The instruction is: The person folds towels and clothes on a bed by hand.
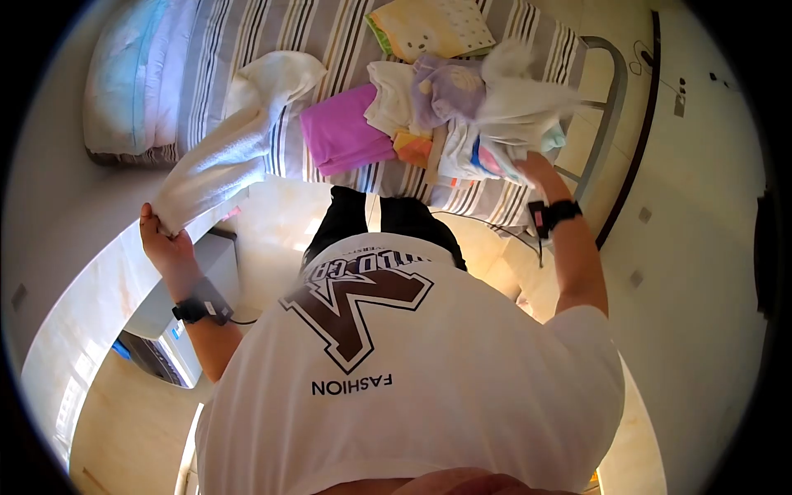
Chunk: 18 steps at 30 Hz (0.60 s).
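Note:
At the left, my left hand [167,247] is closed on a corner of a long white cloth [223,153], which stretches up onto the striped bed. Across the bed, my right hand [540,175] is at the lower edge of a second white cloth [528,103], its fingers closed on it; that cloth is smeared by motion. Beside the right fingers lies a white garment with a blue and pink print [474,157]. A purple cloth [346,132], a lilac cloth [445,87] and a small orange patterned piece [412,148] lie between my hands.
A folded yellow cloth [433,29] lies at the bed's far side. Light blue bedding [128,78] is piled at the left end. A grey metal bed rail [615,99] curves at the right. On the floor at the lower left stands a grey and white box [169,346].

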Each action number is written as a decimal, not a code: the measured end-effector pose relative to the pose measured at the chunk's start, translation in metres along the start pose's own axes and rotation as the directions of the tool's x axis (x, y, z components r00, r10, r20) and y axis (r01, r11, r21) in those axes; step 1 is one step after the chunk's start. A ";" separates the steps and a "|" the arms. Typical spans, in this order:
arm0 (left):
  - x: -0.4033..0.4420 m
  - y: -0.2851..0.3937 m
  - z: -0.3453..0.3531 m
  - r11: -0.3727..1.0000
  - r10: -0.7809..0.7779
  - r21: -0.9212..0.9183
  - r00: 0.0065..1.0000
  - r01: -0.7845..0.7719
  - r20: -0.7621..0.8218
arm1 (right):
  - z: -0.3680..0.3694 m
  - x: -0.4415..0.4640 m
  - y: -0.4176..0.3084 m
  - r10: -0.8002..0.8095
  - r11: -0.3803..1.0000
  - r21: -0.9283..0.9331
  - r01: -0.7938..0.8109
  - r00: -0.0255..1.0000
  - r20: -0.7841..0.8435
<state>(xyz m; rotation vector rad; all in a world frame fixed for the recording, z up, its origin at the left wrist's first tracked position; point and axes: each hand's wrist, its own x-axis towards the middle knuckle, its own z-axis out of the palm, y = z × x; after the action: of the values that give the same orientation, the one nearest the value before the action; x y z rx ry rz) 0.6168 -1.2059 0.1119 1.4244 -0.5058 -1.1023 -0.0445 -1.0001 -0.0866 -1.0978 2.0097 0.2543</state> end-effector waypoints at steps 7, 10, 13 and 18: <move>0.012 -0.017 -0.006 0.998 -0.056 0.012 0.998 0.056 -0.033 | -0.149 -0.038 0.044 0.127 0.920 0.343 0.188 0.684 -0.718; 0.004 -0.018 0.015 0.998 -0.034 0.044 0.999 0.034 0.006 | -0.233 -0.096 -0.017 0.222 0.710 0.466 0.528 0.460 -0.860; 0.007 -0.030 0.020 0.996 -0.046 0.075 0.998 0.044 0.030 | -0.257 -0.150 -0.105 0.505 0.548 0.439 0.712 0.136 -0.852; 0.001 -0.050 0.029 0.985 -0.103 0.139 0.994 0.097 0.034 | -0.196 -0.105 -0.092 0.065 0.987 0.069 0.146 0.033 -0.997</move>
<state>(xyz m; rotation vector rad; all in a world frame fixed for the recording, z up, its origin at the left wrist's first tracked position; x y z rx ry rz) 0.5779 -1.2123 0.0691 1.5641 -0.5529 -1.1976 -0.0524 -1.0921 0.1363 -1.3778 3.1326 -1.1175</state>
